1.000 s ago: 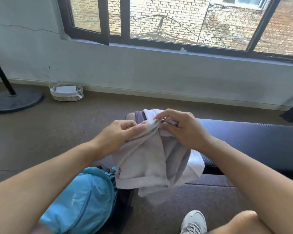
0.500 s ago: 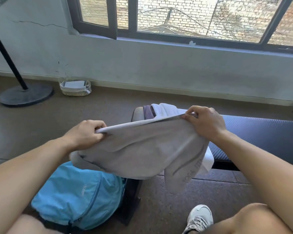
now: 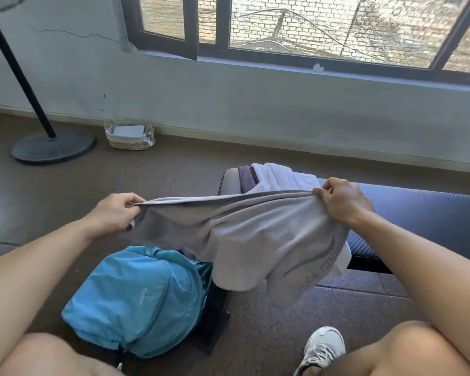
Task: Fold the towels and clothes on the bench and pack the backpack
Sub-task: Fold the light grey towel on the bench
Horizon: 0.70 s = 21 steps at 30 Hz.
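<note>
My left hand point(image 3: 114, 216) and right hand point(image 3: 343, 202) pinching the grey towel's point(image 3: 255, 234) top edge mid-frame, stretched wider than half a second ago, sagging over the blue backpack point(image 3: 136, 299) at lower left.

Soft matt grey cloth, the towel point(image 3: 255, 234), fine nap, darker print lettering at lower right. Behind it, fluffy white terry point(image 3: 280, 176) and a dull purple fabric point(image 3: 246, 180). Smooth blue woven nylon with a faint sheen on the backpack point(image 3: 136, 297). Padded worktop point(image 3: 423, 213) in dark, finely textured matt covering, right of centre. Speckled, rough brown floor point(image 3: 174, 164). Woven wicker basket point(image 3: 130, 137) with pale cloth lining, upper left. Matt black metal stand point(image 3: 49, 145). Painted plaster wall point(image 3: 255, 104), cracked at upper left.
</note>
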Motion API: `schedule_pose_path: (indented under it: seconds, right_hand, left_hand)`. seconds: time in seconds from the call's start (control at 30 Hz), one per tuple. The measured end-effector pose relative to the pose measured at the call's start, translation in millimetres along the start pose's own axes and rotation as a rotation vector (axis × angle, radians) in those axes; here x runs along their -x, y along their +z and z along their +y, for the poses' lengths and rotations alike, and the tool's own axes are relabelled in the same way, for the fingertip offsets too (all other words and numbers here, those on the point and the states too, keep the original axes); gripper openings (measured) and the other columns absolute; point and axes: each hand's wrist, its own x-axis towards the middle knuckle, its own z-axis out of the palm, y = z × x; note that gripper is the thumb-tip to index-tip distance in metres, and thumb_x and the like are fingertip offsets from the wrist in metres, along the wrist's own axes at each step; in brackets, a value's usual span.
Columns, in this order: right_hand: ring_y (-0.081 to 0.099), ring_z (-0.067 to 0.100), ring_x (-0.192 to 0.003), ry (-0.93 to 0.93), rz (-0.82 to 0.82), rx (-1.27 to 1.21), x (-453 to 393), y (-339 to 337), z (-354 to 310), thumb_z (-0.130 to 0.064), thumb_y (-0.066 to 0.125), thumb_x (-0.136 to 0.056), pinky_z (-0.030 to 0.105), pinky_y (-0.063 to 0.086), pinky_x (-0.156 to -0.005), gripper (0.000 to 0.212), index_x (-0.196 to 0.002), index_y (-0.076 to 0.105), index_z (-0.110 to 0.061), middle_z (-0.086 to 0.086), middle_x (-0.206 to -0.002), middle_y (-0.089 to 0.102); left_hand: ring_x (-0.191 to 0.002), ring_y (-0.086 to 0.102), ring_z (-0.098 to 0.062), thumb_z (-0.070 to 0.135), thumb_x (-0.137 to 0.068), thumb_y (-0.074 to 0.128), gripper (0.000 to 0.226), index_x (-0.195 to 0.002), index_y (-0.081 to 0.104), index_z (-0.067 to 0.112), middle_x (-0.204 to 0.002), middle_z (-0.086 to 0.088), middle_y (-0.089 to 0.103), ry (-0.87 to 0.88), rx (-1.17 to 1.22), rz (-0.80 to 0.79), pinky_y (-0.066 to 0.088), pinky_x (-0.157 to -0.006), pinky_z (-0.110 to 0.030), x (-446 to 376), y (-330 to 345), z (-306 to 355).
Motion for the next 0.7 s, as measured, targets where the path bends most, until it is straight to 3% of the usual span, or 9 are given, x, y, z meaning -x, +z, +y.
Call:
schedule_pose_path:
  seconds: [0.03, 0.17, 0.23, 0.33, 0.43, 0.53, 0.57, 0.63, 0.7]
  right_hand:
    - [0.056, 0.027, -0.098, 0.014, -0.012, -0.022, 0.4, 1.0, -2.2, -0.057, 0.049, -0.097, 0.039, 0.041, -0.082, 0.030, -0.092, 0.060, -0.029, 0.000, -0.108, 0.065]
    - [0.057, 0.017, -0.079, 0.015, -0.037, -0.235, 4.6, 1.0, -21.0, -0.049, 0.051, -0.100, 0.029, 0.039, -0.067, 0.030, -0.098, 0.063, -0.022, 0.000, -0.098, 0.063]
    - [0.055, 0.008, -0.056, 0.011, -0.084, -0.425, 10.7, 1.5, -33.8, -0.045, 0.057, -0.099, 0.022, 0.037, -0.047, 0.031, -0.099, 0.067, -0.015, 0.001, -0.081, 0.063]
    - [0.058, 0.008, -0.062, -0.028, -0.254, -0.508, 18.9, 2.3, -45.7, -0.042, 0.073, -0.090, 0.016, 0.041, -0.041, 0.025, -0.102, 0.071, -0.021, -0.001, -0.084, 0.068]
    - [0.064, 0.004, -0.071, -0.118, -0.472, -0.431, 22.6, 0.6, -50.2, -0.036, 0.089, -0.073, 0.018, 0.050, -0.057, 0.046, -0.113, 0.067, -0.028, -0.002, -0.095, 0.071]
    - [0.060, 0.014, -0.103, -0.117, -0.424, -0.146, 21.3, 2.5, -47.7, -0.050, 0.090, -0.065, 0.031, 0.052, -0.089, 0.081, -0.132, 0.051, -0.027, -0.004, -0.121, 0.057]
    - [0.058, 0.016, -0.108, -0.091, -0.412, -0.067, 22.8, 3.4, -46.8, -0.056, 0.087, -0.065, 0.033, 0.050, -0.092, 0.082, -0.132, 0.051, -0.025, -0.005, -0.123, 0.054]
    - [0.059, 0.018, -0.100, -0.084, -0.406, -0.002, 26.7, 6.2, -45.3, -0.055, 0.080, -0.074, 0.032, 0.049, -0.082, 0.056, -0.112, 0.062, -0.018, -0.004, -0.110, 0.060]
    - [0.060, 0.022, -0.086, -0.160, -0.311, -0.115, 27.5, 7.2, -41.4, -0.041, 0.070, -0.085, 0.032, 0.047, -0.069, 0.029, -0.091, 0.065, -0.013, 0.002, -0.090, 0.064]
  left_hand:
    - [-0.060, 0.062, -0.021, 0.019, -0.096, 0.058, 0.016, -0.088, 0.072, 0.020, -0.056, 0.005, 0.067, -0.008, 0.031, 0.028, 0.043, -0.064, -0.030, -0.7, -0.4, -0.1]
    - [-0.051, 0.048, -0.023, 0.048, -0.099, 0.056, 0.051, -0.062, 0.057, 0.012, -0.051, 0.003, 0.056, 0.012, 0.158, 0.052, 0.034, -0.056, -0.032, 2.1, 3.0, 23.8]
    - [-0.046, 0.040, -0.019, 0.051, -0.099, 0.055, 0.052, -0.062, 0.056, 0.016, -0.049, 0.001, 0.049, 0.040, 0.239, 0.007, 0.030, -0.052, -0.030, 6.9, 11.1, 42.3]
    - [-0.047, 0.042, -0.015, 0.050, -0.099, 0.056, 0.047, -0.069, 0.066, 0.015, -0.048, 0.003, 0.050, 0.111, 0.317, -0.078, 0.032, -0.056, -0.030, 14.7, 29.7, 67.5]
    - [-0.053, 0.047, -0.014, 0.043, -0.101, 0.056, 0.039, -0.085, 0.070, 0.010, -0.055, 0.001, 0.054, 0.200, 0.350, -0.133, 0.038, -0.059, -0.028, 21.0, 51.9, 89.0]
    - [-0.058, 0.048, -0.010, 0.041, -0.103, 0.051, 0.042, -0.085, 0.065, 0.007, -0.061, 0.004, 0.054, 0.246, 0.288, -0.144, 0.040, -0.059, -0.026, 22.7, 67.1, 106.3]
    - [-0.062, 0.049, -0.013, 0.041, -0.104, 0.050, 0.043, -0.087, 0.063, 0.004, -0.064, 0.000, 0.056, 0.257, 0.277, -0.156, 0.040, -0.062, -0.029, 21.6, 70.9, 110.4]
    - [-0.067, 0.053, -0.015, 0.039, -0.105, 0.048, 0.042, -0.087, 0.063, 0.004, -0.070, -0.008, 0.062, 0.273, 0.266, -0.155, 0.043, -0.067, -0.031, 21.5, 76.1, 119.3]
    - [-0.064, 0.053, -0.016, 0.035, -0.106, 0.046, 0.041, -0.078, 0.059, 0.009, -0.065, -0.004, 0.061, 0.273, 0.271, -0.078, 0.042, -0.063, -0.031, 20.8, 76.4, 127.5]
